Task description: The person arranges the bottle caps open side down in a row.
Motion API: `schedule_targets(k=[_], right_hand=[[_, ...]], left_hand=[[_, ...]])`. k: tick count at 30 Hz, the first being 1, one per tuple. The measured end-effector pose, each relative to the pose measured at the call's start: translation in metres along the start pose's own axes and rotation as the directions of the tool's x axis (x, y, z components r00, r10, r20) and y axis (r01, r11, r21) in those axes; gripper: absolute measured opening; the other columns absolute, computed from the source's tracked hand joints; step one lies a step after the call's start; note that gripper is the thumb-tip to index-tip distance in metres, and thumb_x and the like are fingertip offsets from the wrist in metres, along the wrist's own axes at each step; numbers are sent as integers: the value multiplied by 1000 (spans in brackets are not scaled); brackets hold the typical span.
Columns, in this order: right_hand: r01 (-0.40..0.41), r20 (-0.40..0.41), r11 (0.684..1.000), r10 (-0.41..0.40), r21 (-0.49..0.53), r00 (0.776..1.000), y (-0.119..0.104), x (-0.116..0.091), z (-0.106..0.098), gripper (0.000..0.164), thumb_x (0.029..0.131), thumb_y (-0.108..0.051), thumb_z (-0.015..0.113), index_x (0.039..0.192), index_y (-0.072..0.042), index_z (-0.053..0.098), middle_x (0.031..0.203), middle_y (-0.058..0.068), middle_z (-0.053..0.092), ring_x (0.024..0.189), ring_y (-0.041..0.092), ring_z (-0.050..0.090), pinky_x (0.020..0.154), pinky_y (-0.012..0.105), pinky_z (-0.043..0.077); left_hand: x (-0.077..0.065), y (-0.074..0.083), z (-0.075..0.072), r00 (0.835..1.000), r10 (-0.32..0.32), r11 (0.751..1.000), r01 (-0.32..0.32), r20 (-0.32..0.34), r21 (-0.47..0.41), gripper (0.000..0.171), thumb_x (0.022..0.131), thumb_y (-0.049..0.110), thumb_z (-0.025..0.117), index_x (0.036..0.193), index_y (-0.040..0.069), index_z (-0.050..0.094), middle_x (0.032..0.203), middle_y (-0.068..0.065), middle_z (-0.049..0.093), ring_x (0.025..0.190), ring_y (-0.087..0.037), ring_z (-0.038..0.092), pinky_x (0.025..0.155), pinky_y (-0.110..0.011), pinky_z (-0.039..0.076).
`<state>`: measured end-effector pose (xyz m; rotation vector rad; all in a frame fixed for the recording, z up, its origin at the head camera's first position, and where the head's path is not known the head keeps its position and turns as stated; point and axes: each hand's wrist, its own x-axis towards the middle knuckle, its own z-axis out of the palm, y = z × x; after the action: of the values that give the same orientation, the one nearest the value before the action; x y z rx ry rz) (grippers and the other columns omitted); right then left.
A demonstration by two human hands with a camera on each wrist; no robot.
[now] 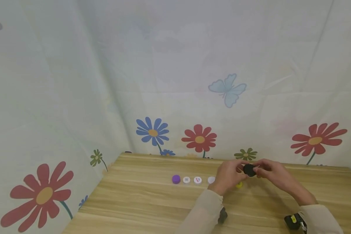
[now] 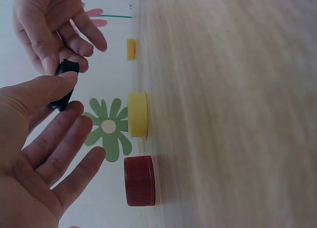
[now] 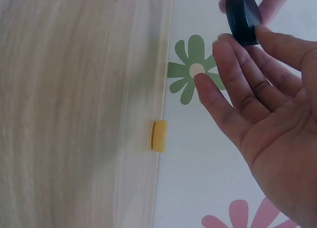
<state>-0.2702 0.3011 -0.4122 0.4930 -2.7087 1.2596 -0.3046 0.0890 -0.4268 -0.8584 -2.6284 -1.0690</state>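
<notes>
Both hands hold a round black cap (image 1: 249, 170) up above the back of the wooden table. My left hand (image 1: 228, 175) pinches it from the left between thumb and fingers. From the other side, my right hand (image 1: 276, 174) grips its edge with thumb and fingertips. In the right wrist view the black cap (image 3: 242, 20) stands tilted, its smooth rim visible. Below the hands, a yellow cap (image 2: 137, 115) and a ribbed dark red cap (image 2: 139, 181) rest on the table. A smaller orange-yellow cap (image 3: 159, 136) lies farther to the right.
Left of the hands, a purple cap (image 1: 176, 179) and several white caps, one with a square code (image 1: 186, 179), line up on the wooden table (image 1: 134, 195). A flower-printed cloth (image 1: 169, 81) hangs behind the table. Wrist-worn dark devices sit under both sleeves.
</notes>
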Motion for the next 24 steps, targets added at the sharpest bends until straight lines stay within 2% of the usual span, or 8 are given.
schedule_targets(k=[8, 14, 17, 21, 24], right_hand=[[67, 23, 996, -66, -64, 998, 0, 0, -2, 35, 96, -11, 80, 125, 6, 70, 110, 12, 76, 97, 25, 72, 80, 32, 57], [85, 58, 996, -83, -31, 995, 0, 0, -4, 37, 95, -10, 81, 126, 6, 70, 113, 12, 76, 101, 29, 73, 82, 30, 58], [88, 70, 996, -87, -15, 994, 0, 1, -3, 38, 94, -9, 82, 125, 8, 69, 114, 15, 75, 103, 32, 72, 83, 31, 58], [96, 84, 995, -95, -12, 992, 1, 2, -1, 39, 92, -7, 82, 125, 9, 68, 113, 17, 75, 103, 35, 72, 84, 33, 59], [108, 86, 994, -105, -24, 991, 2, 2, 0, 38, 92, -7, 83, 123, 9, 69, 111, 14, 75, 101, 33, 72, 84, 35, 59]], left_hand=[[0, -3, -1, 1000, 30, 999, -30, 3, 13, 32, 91, 23, 88, 122, 24, 80, 98, 15, 77, 90, 5, 65, 78, -12, 47], [0, -4, 0, 998, 55, 998, -55, 9, 15, 31, 88, 26, 90, 118, 25, 83, 106, 19, 76, 93, 5, 64, 80, -10, 46], [1, -5, 1, 998, 58, 998, -59, 16, 36, 32, 87, 28, 91, 118, 23, 83, 107, 16, 77, 95, 5, 65, 83, -10, 46], [1, -6, 2, 998, 38, 998, -39, 41, 46, 33, 88, 30, 90, 118, 19, 83, 103, 13, 77, 91, 5, 63, 81, -11, 46], [0, -6, 3, 998, 15, 1000, -16, 59, 17, 35, 88, 28, 91, 119, 17, 82, 98, 12, 76, 85, 5, 62, 78, -11, 46]])
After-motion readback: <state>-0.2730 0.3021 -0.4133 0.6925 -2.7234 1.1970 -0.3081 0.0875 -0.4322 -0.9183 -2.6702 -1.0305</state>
